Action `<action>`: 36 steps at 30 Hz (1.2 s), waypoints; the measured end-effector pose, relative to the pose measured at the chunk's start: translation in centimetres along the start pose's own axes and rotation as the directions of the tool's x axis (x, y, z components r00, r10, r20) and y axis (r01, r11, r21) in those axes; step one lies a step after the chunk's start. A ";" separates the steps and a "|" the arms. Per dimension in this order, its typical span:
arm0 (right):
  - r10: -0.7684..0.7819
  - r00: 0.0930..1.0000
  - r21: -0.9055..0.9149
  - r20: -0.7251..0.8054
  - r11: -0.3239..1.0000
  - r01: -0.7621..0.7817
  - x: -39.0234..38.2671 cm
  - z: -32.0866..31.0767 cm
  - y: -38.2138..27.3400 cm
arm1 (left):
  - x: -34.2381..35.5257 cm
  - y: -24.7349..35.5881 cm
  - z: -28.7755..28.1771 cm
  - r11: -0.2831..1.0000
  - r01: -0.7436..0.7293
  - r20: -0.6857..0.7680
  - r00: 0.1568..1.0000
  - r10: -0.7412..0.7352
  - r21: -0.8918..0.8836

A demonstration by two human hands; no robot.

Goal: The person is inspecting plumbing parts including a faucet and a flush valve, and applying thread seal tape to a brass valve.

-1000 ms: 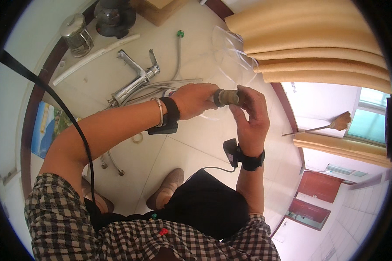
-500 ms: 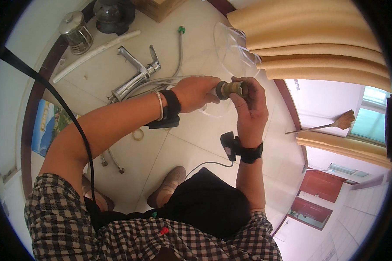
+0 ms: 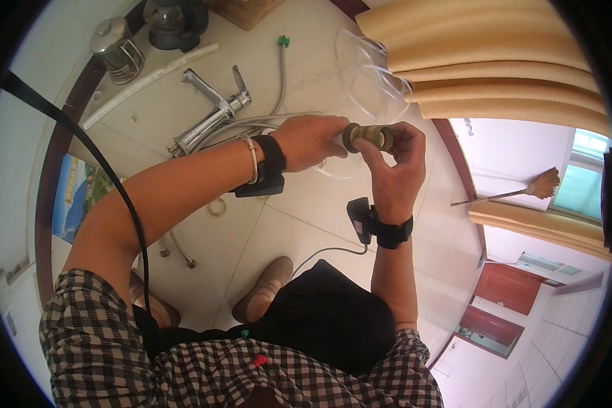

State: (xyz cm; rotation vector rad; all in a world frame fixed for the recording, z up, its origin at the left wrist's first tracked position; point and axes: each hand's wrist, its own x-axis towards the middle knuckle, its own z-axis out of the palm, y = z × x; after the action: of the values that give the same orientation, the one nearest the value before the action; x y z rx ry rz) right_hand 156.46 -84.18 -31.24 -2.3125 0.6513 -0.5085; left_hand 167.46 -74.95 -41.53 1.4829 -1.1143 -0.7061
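Between my hands is a brass-coloured, ridged pipe fitting [image 3: 370, 138] with a darker ring at its left end. My left hand [image 3: 311, 141] is closed round the pale piece leading into that ring; most of this piece is hidden by the fingers. The thumb and fingers of my right hand [image 3: 396, 166] grip the fitting's open right end from below and behind. On the tiled floor beyond my left forearm lies a chrome faucet [image 3: 214, 115], its grey hoses bunched beside it. One braided hose [image 3: 282, 75] ends in a green cap.
A white pipe [image 3: 149, 85] lies near the wall, beside a metal-lidded glass pot [image 3: 117, 51] and a dark glass appliance [image 3: 175, 24]. Loose clear strips [image 3: 370, 71] sit by the yellow curtain [image 3: 489, 64]. A ring [image 3: 216, 207] and hose ends [image 3: 190, 262] are near my feet.
My right hand has shifted slightly to the right and its fingers have moved round the fitting, showing more of the ridged part. My left hand keeps its grip.
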 end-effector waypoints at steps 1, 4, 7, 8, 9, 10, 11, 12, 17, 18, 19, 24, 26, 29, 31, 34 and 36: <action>0.000 1.000 0.003 0.001 1.000 0.000 0.0 0.1 -0.1 | 0.0 -0.2 0.0 0.999 -0.035 -0.053 0.998 0.037 0.034; -0.185 0.983 0.313 0.011 0.934 0.172 0.1 0.3 -0.1 | 0.2 -0.5 -0.2 0.996 -0.070 -0.106 0.991 0.075 0.054; -0.161 0.979 0.509 0.127 0.858 0.075 0.5 -0.5 0.7 | 0.1 0.3 -0.8 1.000 0.012 -0.033 0.999 -0.011 0.007; -0.181 0.969 0.416 0.166 0.904 0.098 0.7 -0.6 1.6 | 0.0 0.6 -1.0 0.995 0.097 0.040 0.995 -0.096 -0.017; -0.204 0.958 0.318 0.203 0.939 0.132 0.9 -0.8 1.4 | 0.2 0.7 -0.9 0.996 0.093 0.039 0.995 -0.093 -0.016; -0.195 0.967 0.226 0.164 0.962 0.156 1.1 -1.2 1.1 | 0.4 0.8 -0.7 0.997 0.076 0.027 0.997 -0.076 0.000; -0.198 0.967 0.223 0.162 0.962 0.159 1.2 -1.4 0.7 | 0.6 0.9 -0.6 0.998 0.058 0.015 0.998 -0.058 0.016; -0.179 0.975 0.150 0.135 0.976 0.159 1.4 -1.3 0.6 | 0.7 0.8 -0.6 0.998 0.060 0.016 0.998 -0.060 0.014; -0.112 0.992 -0.022 -0.059 0.994 0.111 1.5 0.0 0.8 | 0.8 0.0 0.3 1.000 0.003 -0.072 0.997 -0.001 0.027; -0.112 0.992 -0.021 -0.057 0.994 0.111 1.4 0.2 0.6 | 0.8 -0.1 0.4 1.000 0.006 -0.073 0.997 -0.004 0.026; -0.064 0.995 -0.074 -0.075 0.996 0.059 1.4 0.4 0.3 | 0.8 -0.1 0.5 0.999 0.007 -0.091 0.996 -0.002 0.049; -0.120 0.992 0.243 0.049 0.964 0.105 1.6 -0.1 -0.2 | 0.9 -0.3 0.0 0.999 -0.020 -0.169 0.985 0.027 0.041; -0.180 0.976 0.444 0.119 0.889 0.110 1.4 -0.5 -0.8 | 1.0 0.0 -0.4 0.999 0.050 -0.085 0.995 -0.050 0.003; -0.306 0.901 0.081 0.308 0.952 0.295 2.5 -2.5 0.8 | 1.2 0.3 -0.4 0.998 0.026 -0.044 0.999 -0.024 0.056; -0.256 0.925 0.134 0.281 0.965 0.226 2.5 -2.6 0.3 | 1.2 0.3 -0.1 0.998 0.008 -0.062 0.998 -0.004 0.068; -0.189 0.949 0.035 0.252 0.982 0.186 2.6 -2.6 -0.1 | 1.2 0.2 0.1 0.998 -0.002 -0.087 0.996 0.008 0.070; -0.180 0.956 0.004 0.232 0.983 0.184 2.6 -2.5 0.0 | 1.2 0.2 0.2 0.998 0.004 -0.099 0.995 0.002 0.056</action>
State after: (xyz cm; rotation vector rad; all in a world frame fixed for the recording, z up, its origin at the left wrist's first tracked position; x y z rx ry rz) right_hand 157.27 -86.95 -29.05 -2.4140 0.3341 -0.3084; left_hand 167.67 -76.17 -41.17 1.5488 -1.0651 -0.5995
